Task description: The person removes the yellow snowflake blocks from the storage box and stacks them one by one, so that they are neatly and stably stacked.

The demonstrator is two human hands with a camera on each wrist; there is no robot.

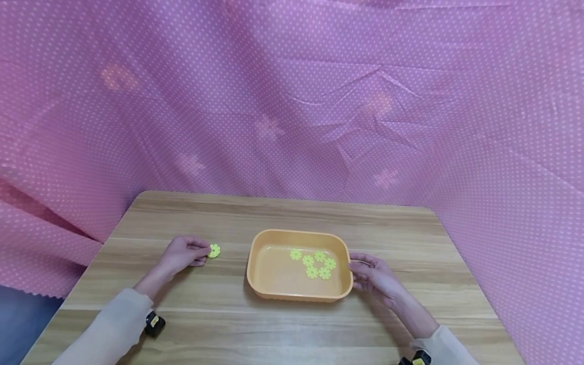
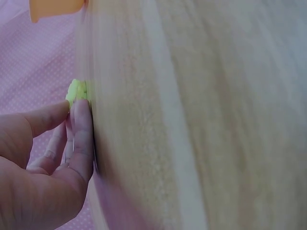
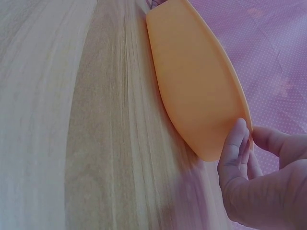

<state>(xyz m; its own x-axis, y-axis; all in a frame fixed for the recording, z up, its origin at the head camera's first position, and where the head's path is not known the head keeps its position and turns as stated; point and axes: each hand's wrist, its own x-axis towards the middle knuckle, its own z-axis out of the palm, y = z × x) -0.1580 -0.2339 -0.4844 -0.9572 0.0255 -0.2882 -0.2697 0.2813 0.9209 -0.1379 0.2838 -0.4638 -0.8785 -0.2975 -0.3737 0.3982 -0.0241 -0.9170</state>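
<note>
My left hand pinches a yellow-green notched plastic disc between thumb and fingertips, low over the table left of the orange basin. The left wrist view shows the disc edge-on at the fingertips, close to the tabletop. At the basin's right end, my right hand grips the wall, thumb at the rim and fingers against the outside. From the right wrist the basin's outer side shows, with the fingertips on its near end. Several matching discs lie flat inside the basin, mostly towards its right half.
The wood-grain table carries the basin near its middle. Behind and on both sides hangs a pink dotted cloth, reaching down to the table's back edge. Each sleeve has a small black device at the wrist.
</note>
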